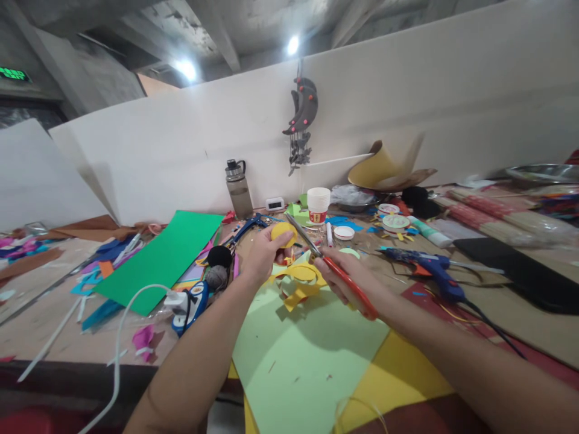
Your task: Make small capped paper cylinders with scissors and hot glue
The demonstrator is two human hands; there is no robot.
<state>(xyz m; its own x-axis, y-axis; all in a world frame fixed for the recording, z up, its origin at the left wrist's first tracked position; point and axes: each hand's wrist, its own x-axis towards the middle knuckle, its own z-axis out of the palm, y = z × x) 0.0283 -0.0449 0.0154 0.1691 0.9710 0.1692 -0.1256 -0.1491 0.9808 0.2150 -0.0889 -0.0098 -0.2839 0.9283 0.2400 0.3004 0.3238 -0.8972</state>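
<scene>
Between the thumb and fingers of my left hand [263, 256] is a yellow disc [284, 235], held up above the table. My right hand [346, 274] grips a pair of scissors [348, 286] by the red handles, with the metal blades pointing up and left just beside the disc. Whether the blades touch the disc I cannot tell. Yellow cut scraps [296, 295] with curved edges lie below both hands on a pale green sheet [303, 361]. Part of my right fingers is hidden behind the scissor handles.
A blue glue gun [436, 271] with a cord lies at right. At left are a green sheet [163, 259], a blue power strip [192, 307] with a white cable and dark yarn balls [219, 265]. A water bottle [239, 193] and paper cups [319, 205] stand behind.
</scene>
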